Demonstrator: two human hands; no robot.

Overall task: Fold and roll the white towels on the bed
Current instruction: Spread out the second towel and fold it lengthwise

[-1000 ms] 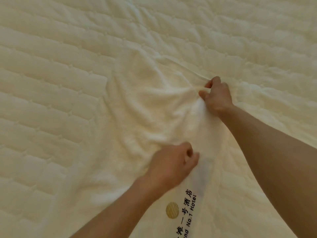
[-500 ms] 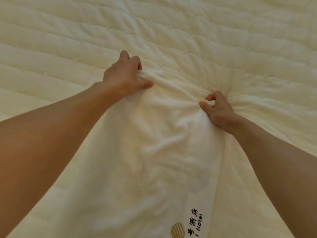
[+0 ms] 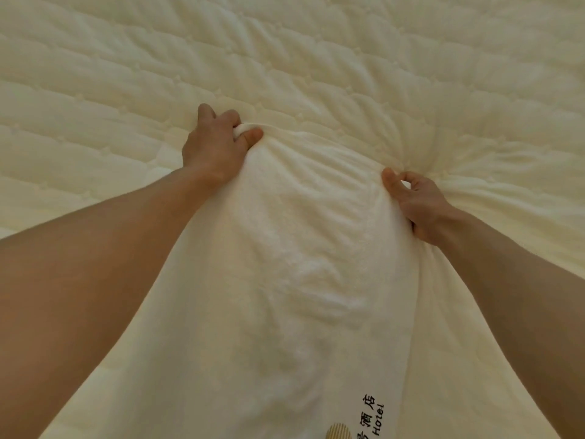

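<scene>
Now, the hotel print (image 3: 370, 416) sat at the bottom edge, with the white towel (image 3: 300, 264) running up mid-frame. The right hand (image 3: 418, 207) pinched its far edge at centre right. The left hand (image 3: 215, 147), higher and further left, clenched a bunch of it. Levelling both and pulling taut looked wisest, across the quilted bed (image 3: 316, 58) beyond.

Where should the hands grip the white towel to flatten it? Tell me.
The far edge, one hand at each end, from the near side. The left hand and right hand pinch bunched cloth there; the towel wrinkles between them, so pulling apart likely flattens it.
</scene>
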